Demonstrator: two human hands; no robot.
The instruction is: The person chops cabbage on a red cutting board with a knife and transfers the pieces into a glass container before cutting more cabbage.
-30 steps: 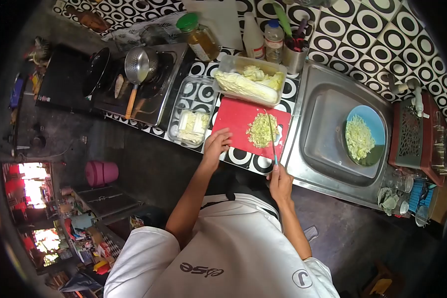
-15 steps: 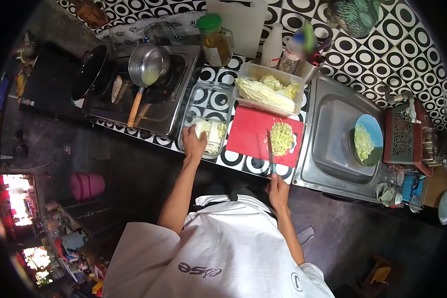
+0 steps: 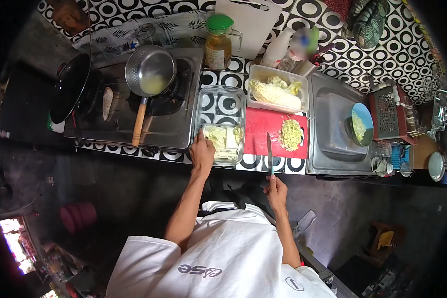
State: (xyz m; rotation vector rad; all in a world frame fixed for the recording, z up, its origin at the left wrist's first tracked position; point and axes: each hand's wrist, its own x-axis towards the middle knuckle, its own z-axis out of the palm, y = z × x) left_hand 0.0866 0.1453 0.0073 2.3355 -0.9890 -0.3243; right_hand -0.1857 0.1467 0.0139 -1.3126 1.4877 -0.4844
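My left hand [image 3: 202, 150] is at the near left side of a clear glass dish [image 3: 220, 105], which holds pale cabbage pieces [image 3: 224, 142] in its front part. Whether its fingers grip the dish or a piece of cabbage is hard to make out. My right hand [image 3: 275, 188] is closed round the handle of a knife [image 3: 269, 153], whose blade points away over the red cutting board [image 3: 258, 130]. To the right of the blade lies a pile of chopped cabbage [image 3: 290, 135]. Behind the board, a plastic container [image 3: 278, 105] holds larger cabbage pieces [image 3: 275, 93].
On the left, a saucepan [image 3: 150, 69] with a wooden handle sits on the stove [image 3: 169, 126], beside a wok [image 3: 70, 89]. A jar with a green lid [image 3: 217, 49] stands behind. In the sink [image 3: 323, 161], a blue bowl [image 3: 365, 115] of chopped cabbage rests on an upturned tub.
The camera view has turned and shifted. My left hand has drawn back from above the cabbage to the dish's near left edge. My right hand still holds the knife.
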